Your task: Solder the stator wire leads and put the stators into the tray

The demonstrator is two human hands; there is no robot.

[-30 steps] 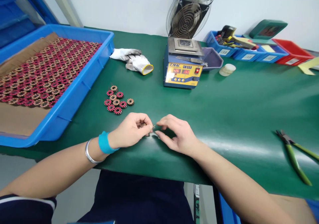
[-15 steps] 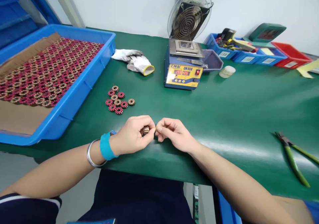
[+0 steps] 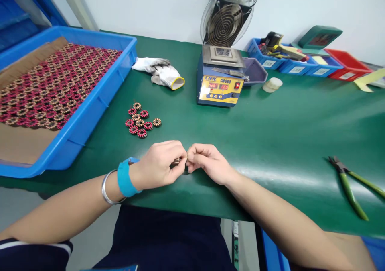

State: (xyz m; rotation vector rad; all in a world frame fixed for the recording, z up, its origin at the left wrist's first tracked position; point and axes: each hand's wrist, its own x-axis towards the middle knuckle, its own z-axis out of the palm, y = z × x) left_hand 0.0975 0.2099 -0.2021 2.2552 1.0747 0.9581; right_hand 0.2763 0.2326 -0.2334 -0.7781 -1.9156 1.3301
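My left hand [image 3: 161, 163] is closed around a small copper-wound coil [image 3: 176, 162], a ring-shaped motor winding mostly hidden by the fingers. Its thumb and index fingertips meet the fingertips of my right hand [image 3: 210, 164]. The right thumb and index finger are pinched together, the other fingers curled under. Whatever sits in that pinch is too small to make out. Beyond my left hand lies a loose cluster of several ring-shaped wound coils [image 3: 140, 123], some red and some copper-coloured, flat on the green table [image 3: 270, 142].
A blue tray [image 3: 99, 98] full of rows of coils stands at left. White gloves [image 3: 164, 73], a yellow-fronted CM558 heating unit [image 3: 221, 88] and a round white container [image 3: 272, 85] sit further back. Green-handled cutters [image 3: 349, 186] lie at right; small bins [image 3: 297, 67] line the wall.
The view has shifted slightly. My left fingers have turned a little, so less of the held coil shows. Both hands stay fingertip to fingertip.
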